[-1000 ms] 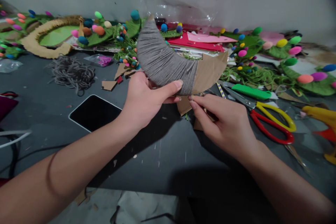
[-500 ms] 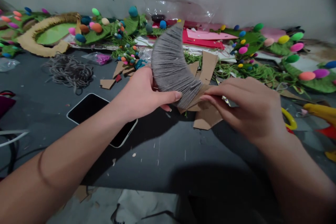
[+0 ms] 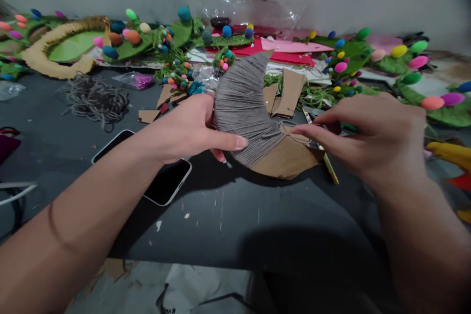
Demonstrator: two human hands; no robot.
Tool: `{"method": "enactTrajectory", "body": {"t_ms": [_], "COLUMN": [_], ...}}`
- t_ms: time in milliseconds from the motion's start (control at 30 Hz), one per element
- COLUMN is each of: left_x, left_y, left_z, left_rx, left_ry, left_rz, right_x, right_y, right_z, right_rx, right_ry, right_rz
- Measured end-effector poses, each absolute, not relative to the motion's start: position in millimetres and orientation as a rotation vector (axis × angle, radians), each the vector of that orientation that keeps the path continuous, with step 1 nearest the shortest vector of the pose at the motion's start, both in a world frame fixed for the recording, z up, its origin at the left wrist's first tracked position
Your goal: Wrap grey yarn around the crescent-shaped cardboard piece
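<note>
A cardboard crescent (image 3: 246, 103), wrapped in grey yarn over most of its length, is held above the dark table. Its lower right end (image 3: 285, 159) shows bare brown cardboard. My left hand (image 3: 200, 130) grips the crescent's outer edge, thumb in front and fingers behind. With thumb and index finger together, my right hand (image 3: 362, 135) pinches grey yarn (image 3: 289, 130) at the inner edge, beside the bare end. A patterned pencil-like stick (image 3: 329, 164) lies behind the crescent, below my right hand. Cardboard pieces (image 3: 290, 91) sit just past the crescent.
A phone (image 3: 167, 184) lies under my left forearm, and a heap of grey yarn (image 3: 93, 100) is at the left. Behind it stands a tan wrapped crescent (image 3: 33, 56). Green leaves with coloured balls (image 3: 134, 49) line the wall. A yellow tool (image 3: 451, 154) is at the right.
The crescent has turned and tipped, so more of its bare cardboard end shows. My right hand has moved right and slightly up, and the pinched yarn is now visible.
</note>
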State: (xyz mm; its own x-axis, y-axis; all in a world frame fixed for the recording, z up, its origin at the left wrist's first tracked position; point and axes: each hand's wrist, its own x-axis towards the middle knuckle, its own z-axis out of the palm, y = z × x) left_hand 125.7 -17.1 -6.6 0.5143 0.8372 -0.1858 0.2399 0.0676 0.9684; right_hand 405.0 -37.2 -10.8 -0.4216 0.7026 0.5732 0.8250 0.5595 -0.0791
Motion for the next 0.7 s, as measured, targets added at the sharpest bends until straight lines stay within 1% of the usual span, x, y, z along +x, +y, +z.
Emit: {"method": "enactTrajectory", "body": {"t_ms": [133, 367, 700], "left_x": [125.7, 128.7, 135.5], "left_y": [-17.9, -22.0, -21.0], "left_z": [-6.8, -12.0, -16.8], "left_rx": [1.453, 1.464, 1.287], "left_ry": [0.991, 0.992, 1.096], "left_rz": [0.576, 0.708, 0.669], "right_x": [405.6, 402.2, 408.0], "right_y": [-38.2, -41.0, -40.1], "right_z": [-9.7, -8.0, -10.2], "right_rx": [-1.281, -1.295, -1.024], "right_ry": [-2.206, -2.152, -2.14], "right_rz": [-0.211, -0.094, -0.384]}}
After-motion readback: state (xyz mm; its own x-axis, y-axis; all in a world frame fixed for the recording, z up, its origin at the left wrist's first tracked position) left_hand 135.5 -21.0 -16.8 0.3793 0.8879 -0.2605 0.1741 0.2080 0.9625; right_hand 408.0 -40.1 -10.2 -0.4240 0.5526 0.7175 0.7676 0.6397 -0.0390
